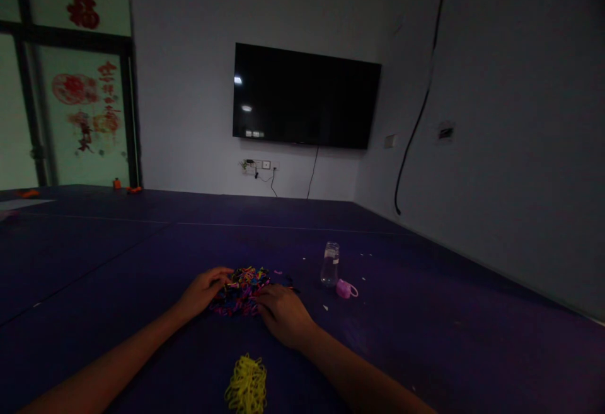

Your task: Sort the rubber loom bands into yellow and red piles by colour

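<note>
A pile of thin multicoloured loops (242,289), which look like rubber bands, lies on the purple surface between my hands. My left hand (207,290) touches its left side, with the fingers apart and bent over the edge. On the right side, my right hand (287,314) rests against the pile with its fingers spread; some fingertips are hidden among the loops. Neither hand visibly grips a loop. Closer to me, between my forearms, sits a separate heap of yellow loops (247,385).
Right of the pile a clear bottle (329,266) stands uncapped, with a pink lid (346,288) beside it. Small white scraps dot the purple surface (118,263). Orange objects (133,189) lie at the far left edge. A television (307,96) hangs on the wall beyond.
</note>
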`<state>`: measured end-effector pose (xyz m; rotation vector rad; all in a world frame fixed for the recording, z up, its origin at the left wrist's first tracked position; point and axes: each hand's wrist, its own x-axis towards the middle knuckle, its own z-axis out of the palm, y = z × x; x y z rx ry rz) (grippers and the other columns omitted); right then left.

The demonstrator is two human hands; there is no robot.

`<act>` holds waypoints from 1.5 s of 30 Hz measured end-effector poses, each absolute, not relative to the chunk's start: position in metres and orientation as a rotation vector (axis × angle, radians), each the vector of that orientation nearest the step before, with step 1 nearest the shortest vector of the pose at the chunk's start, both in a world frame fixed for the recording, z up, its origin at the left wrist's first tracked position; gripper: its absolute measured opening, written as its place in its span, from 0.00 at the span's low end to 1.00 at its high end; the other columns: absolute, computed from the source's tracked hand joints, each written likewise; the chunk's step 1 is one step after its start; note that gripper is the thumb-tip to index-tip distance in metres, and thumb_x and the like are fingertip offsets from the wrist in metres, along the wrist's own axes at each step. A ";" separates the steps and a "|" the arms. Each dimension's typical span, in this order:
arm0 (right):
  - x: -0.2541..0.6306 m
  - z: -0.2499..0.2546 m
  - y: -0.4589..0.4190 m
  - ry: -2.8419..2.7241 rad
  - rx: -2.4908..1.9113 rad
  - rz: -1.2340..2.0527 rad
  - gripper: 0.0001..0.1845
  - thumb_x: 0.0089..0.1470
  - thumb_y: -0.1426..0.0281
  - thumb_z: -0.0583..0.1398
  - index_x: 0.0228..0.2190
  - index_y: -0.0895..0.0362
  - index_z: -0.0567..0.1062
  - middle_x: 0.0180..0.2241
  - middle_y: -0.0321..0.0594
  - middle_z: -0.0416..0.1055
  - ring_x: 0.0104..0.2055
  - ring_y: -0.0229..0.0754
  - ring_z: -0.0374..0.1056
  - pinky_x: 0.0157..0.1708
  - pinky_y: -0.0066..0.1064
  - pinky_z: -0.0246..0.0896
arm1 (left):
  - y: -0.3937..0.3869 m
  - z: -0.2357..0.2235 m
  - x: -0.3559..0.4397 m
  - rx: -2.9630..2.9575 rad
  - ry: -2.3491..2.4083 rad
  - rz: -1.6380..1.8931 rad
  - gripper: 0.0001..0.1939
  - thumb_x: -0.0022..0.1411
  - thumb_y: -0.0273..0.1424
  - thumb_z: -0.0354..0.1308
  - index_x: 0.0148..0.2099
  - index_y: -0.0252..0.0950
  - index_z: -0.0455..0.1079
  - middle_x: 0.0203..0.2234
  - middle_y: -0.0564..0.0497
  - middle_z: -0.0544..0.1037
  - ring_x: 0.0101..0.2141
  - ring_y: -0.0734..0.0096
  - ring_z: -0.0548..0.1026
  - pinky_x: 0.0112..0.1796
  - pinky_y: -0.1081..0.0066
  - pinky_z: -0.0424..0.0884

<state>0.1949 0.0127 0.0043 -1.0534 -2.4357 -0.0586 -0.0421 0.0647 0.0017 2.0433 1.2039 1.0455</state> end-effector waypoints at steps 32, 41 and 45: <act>0.195 0.006 0.012 -2.454 -1.038 -0.076 0.15 0.57 0.74 0.51 0.43 0.56 0.73 0.43 0.43 0.72 0.46 0.42 0.66 0.46 0.31 0.58 | 0.064 0.001 -0.039 2.292 1.423 1.048 0.15 0.50 0.29 0.50 0.39 0.38 0.74 0.31 0.51 0.77 0.32 0.66 0.75 0.37 0.70 0.69; 0.195 0.004 0.013 -2.453 -1.047 -0.080 0.14 0.57 0.74 0.51 0.42 0.56 0.73 0.43 0.42 0.72 0.47 0.42 0.65 0.47 0.31 0.57 | 0.063 0.005 -0.040 2.188 1.447 1.034 0.14 0.52 0.32 0.50 0.36 0.37 0.75 0.28 0.50 0.79 0.34 0.63 0.76 0.35 0.69 0.70; 0.195 0.004 0.013 -2.458 -1.054 -0.099 0.14 0.57 0.74 0.52 0.42 0.56 0.73 0.43 0.42 0.72 0.47 0.41 0.65 0.47 0.31 0.57 | 0.064 0.006 -0.041 2.141 1.442 1.025 0.13 0.51 0.32 0.50 0.32 0.37 0.76 0.26 0.51 0.79 0.33 0.62 0.76 0.34 0.69 0.70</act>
